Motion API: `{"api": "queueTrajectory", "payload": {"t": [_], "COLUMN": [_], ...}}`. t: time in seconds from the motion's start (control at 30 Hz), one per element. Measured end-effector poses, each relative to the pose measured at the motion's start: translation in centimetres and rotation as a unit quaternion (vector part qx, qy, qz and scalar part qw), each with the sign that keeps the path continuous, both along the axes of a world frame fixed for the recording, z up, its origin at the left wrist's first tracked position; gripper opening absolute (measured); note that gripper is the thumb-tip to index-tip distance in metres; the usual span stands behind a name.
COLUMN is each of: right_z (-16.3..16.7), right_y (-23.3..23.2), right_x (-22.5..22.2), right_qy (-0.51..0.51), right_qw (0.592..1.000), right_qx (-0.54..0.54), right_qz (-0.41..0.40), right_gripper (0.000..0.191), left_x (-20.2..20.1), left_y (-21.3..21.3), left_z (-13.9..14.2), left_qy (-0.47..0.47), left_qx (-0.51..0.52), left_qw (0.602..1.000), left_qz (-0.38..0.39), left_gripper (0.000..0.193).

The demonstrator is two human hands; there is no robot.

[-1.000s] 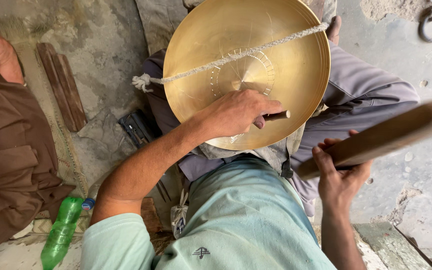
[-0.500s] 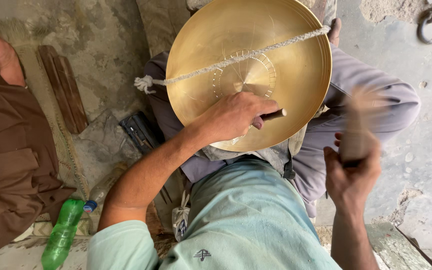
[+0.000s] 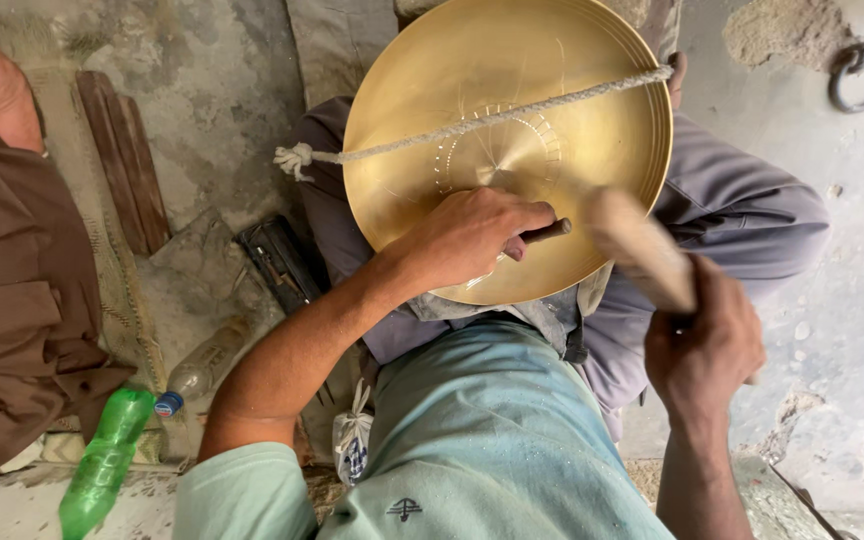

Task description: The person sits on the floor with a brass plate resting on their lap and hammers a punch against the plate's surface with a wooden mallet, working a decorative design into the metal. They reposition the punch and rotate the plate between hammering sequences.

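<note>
Brass fills the far middle: a wide round dish [image 3: 512, 130] is propped on the lap of the seated person, with a pale rope [image 3: 492, 118] stretched across its face to a knot at the left. A brown-clothed person [image 3: 12, 290] is seen at the left edge. The left hand [image 3: 467, 238] is laid on the near part of the dish, fingers clamped on a small dark punch [image 3: 544, 233]. The right hand [image 3: 704, 345], near right, is wrapped tight on a blurred wooden mallet [image 3: 642, 250]. A green bottle [image 3: 102, 465] lies near left on the floor.
</note>
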State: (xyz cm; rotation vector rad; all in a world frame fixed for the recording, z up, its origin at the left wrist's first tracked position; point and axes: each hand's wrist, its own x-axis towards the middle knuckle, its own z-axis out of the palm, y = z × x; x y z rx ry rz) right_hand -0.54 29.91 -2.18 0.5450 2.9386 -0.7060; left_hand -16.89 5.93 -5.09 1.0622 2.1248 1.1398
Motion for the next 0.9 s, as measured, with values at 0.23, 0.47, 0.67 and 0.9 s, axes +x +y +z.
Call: {"api": "queueTrajectory", "payload": {"t": [0.23, 0.47, 0.67, 0.9], "right_z": [0.6, 1.6, 1.3, 1.0], "right_y": [-0.5, -1.6, -1.4, -0.3], "right_x": [-0.6, -0.6, -0.8, -0.9], "right_qy": [0.051, -0.052, 0.177, 0.081], "right_qw": [0.999, 0.997, 0.938, 0.974], "right_qx": [0.006, 0.049, -0.291, -0.210], "right_qz": [0.009, 0.027, -0.072, -0.022], "right_gripper": [0.053, 0.045, 0.048, 0.043], "left_x": [0.1, 0.4, 0.6, 0.6], "left_y": [-0.9, -1.1, -1.5, -2.1], "left_z": [-0.4, -0.9, -1.0, -0.8], "left_qy": [-0.054, -0.033, -0.059, -0.053], "left_qx": [-0.051, -0.029, -0.039, -0.016], "left_qw": [0.997, 0.999, 0.997, 0.997], "left_qz": [0.009, 0.030, 0.039, 0.060], "left_gripper": [0.036, 0.034, 0.030, 0.031]}}
